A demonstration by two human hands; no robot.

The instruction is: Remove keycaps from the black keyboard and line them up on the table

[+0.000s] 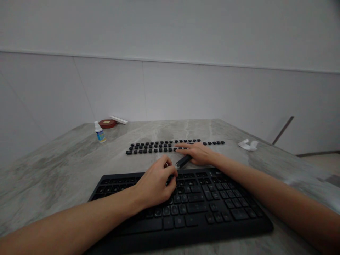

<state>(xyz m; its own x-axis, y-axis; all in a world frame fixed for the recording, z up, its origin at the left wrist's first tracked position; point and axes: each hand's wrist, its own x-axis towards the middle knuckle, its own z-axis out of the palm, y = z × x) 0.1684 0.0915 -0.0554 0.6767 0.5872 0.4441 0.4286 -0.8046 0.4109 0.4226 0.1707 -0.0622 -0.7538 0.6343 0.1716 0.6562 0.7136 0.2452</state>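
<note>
A black keyboard [196, 207] lies in front of me, several of its keys gone in the upper left and middle. My left hand [156, 180] is over its upper middle, thumb and fingers curled together; whatever they pinch is hidden. Just beyond the keyboard's back edge, my right hand [198, 153] holds a black-handled tool [183, 161] under its palm, the metal tip pointing toward my left fingers. Its index and middle fingers stretch left over rows of loose black keycaps [155, 150], partly covering them. The tool's tip is close to the left fingertips; contact cannot be made out.
At the back left of the grey marbled table [66, 170] stand a white spray bottle [100, 134], a reddish-brown box [107, 123] and a white flat strip [119, 120]. A crumpled white tissue [248, 144] lies at the right. A pale wall [170, 88] rises behind.
</note>
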